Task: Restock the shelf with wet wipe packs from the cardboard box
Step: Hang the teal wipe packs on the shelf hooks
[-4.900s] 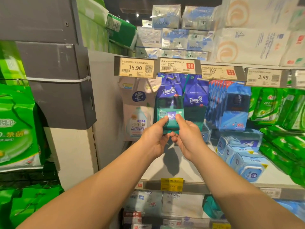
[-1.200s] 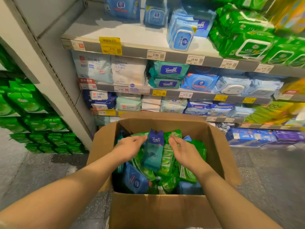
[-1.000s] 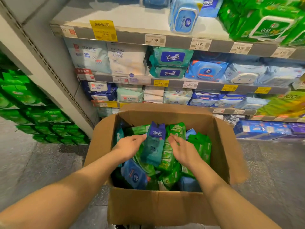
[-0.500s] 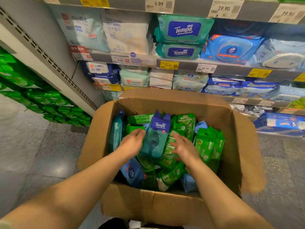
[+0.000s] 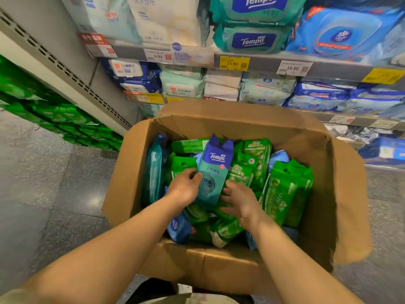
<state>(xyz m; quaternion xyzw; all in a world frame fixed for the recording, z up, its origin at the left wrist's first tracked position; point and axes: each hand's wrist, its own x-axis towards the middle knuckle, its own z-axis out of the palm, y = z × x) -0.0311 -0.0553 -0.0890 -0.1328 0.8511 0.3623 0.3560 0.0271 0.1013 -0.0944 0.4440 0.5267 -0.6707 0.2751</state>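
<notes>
Both hands reached down into an open cardboard box [image 5: 341, 194] standing on the grey stone floor [image 5: 54, 194] in front of a store shelf [image 5: 263, 62]. Between them stood a teal Tempo pack [image 5: 213, 172] with a blue-purple top, upright and leaning a little, its upper end rising above the other packs in the box. The left hand [image 5: 186, 189] had its grip clamped on the pack's left edge, thumb laid across the front face and the fingers curled behind it. The right hand [image 5: 240, 200] lay at the pack's lower right corner with its fingers spread and fairly straight, the tips touching the pack and the green packs beneath; its grip was apart, not wrapped round anything. Around the held pack the box was filled with green wipe packs [image 5: 282, 194], some upright along the right wall and others lying loose in the middle. A second teal Tempo pack [image 5: 154, 170] stood on edge against the left wall, and a blue pack [image 5: 178, 227] lay near the front wall under the left forearm. The box flaps were folded outward. Behind the box, the shelf held stacked wipe packs in white, teal and blue, with yellow and white price tags [image 5: 234, 63] along its front rail reading 9.99, 15.90 and 18.90. To the left of the shelf, green packs [image 5: 54, 113] were piled low beside the floor.
</notes>
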